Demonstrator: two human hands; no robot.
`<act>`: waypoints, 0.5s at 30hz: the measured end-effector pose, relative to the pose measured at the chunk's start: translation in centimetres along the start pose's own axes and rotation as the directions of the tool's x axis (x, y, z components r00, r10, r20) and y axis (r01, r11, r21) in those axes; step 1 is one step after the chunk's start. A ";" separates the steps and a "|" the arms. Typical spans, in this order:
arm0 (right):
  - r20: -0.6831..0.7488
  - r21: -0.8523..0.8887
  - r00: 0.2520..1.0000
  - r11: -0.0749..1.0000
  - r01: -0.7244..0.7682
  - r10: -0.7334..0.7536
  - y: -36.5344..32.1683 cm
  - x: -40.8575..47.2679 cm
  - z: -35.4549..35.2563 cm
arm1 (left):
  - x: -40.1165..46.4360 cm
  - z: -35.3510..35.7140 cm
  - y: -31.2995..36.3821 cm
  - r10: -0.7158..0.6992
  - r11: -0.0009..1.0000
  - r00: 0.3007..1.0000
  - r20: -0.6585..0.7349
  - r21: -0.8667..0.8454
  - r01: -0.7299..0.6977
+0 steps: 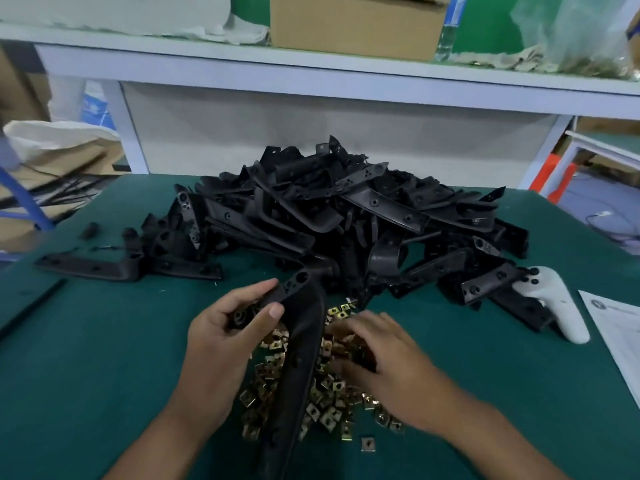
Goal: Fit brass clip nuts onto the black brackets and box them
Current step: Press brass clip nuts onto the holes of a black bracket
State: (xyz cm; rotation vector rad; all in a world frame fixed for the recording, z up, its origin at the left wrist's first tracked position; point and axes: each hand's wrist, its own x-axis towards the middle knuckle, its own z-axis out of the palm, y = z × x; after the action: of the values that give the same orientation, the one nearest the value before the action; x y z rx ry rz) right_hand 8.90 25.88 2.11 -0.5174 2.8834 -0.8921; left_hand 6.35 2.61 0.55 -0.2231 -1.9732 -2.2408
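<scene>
Bracket (301,344) in hand lay over the heap of brass clip nuts (325,393) on the green surface (485,393), long axis running away from me, holed end pointing toward the bracket pile (346,216). My left hand (225,327) grasped that far end, thumb and fingers curled round it. My right hand (377,351) rested flat among the nuts, fingers blurred; whether it had pinched one I could not tell. Judgement: one nut should be singled out, its open side turned to the bracket's edge, and pushed on square until its hole aligns. No box for finished work was identified.
</scene>
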 end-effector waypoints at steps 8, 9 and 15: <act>-0.137 -0.211 0.977 0.969 0.133 -0.164 1.3 0.1 1.7 | -0.9 1.0 -0.1 -0.002 0.999 0.999 0.049 0.047 -0.001; -0.159 -0.180 0.976 0.976 0.122 -0.151 1.4 0.1 1.7 | -1.2 1.4 0.0 0.006 0.998 0.998 0.069 0.070 -0.010; -0.200 0.561 0.964 0.827 -0.035 0.176 1.2 0.4 -0.2 | -2.5 2.1 0.2 0.041 0.981 0.987 0.154 0.183 -0.069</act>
State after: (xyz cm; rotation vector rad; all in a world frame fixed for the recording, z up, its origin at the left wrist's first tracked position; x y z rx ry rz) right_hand 8.11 26.83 1.62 -0.1916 2.6034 -1.7923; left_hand 8.82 4.70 0.48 -0.4291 -2.2090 -2.0424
